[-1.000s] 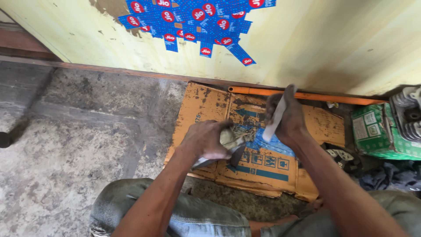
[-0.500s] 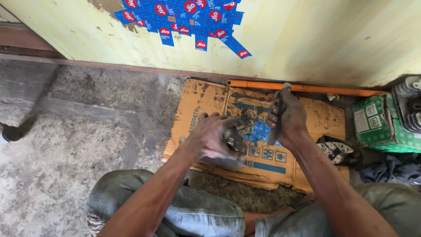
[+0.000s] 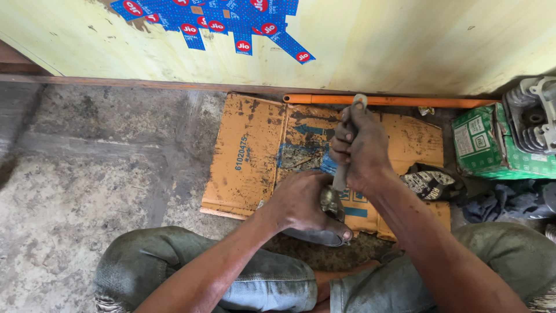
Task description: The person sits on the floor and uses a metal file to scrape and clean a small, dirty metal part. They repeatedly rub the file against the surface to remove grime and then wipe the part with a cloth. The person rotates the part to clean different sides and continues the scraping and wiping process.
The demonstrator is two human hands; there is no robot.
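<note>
Nearest to the camera are the person's two knees in grey, dirty trousers (image 3: pixel 231 272), and the person sits low on the ground. Just above the knees the left hand (image 3: pixel 304 206) is closed around a small metal part (image 3: pixel 331 200), dark and oily, and it holds this part over the edge of the cardboard. The right hand (image 3: pixel 362 148) is closed in a fist around one metal wrench (image 3: pixel 347 145), which stands almost upright, with its lower end on the metal part and its ring end showing above the fingers. Half a second ago the two hands were close together and the tool was hardly visible; now the right hand is raised and the wrench is set on the part, so I judge that the turning work on the part is now in hand. Under the hands lies one flattened cardboard sheet (image 3: pixel 249 156), brown with black oil marks, on the rough concrete floor (image 3: pixel 87 174). To the right I count one crumpled rag (image 3: pixel 431 181), one green box (image 3: pixel 483 145) and one grey engine cylinder with fins (image 3: pixel 536 119). Farther, one orange rod (image 3: pixel 405 101) lies along the yellow wall (image 3: pixel 376 40), which carries several blue stickers (image 3: pixel 231 20).
</note>
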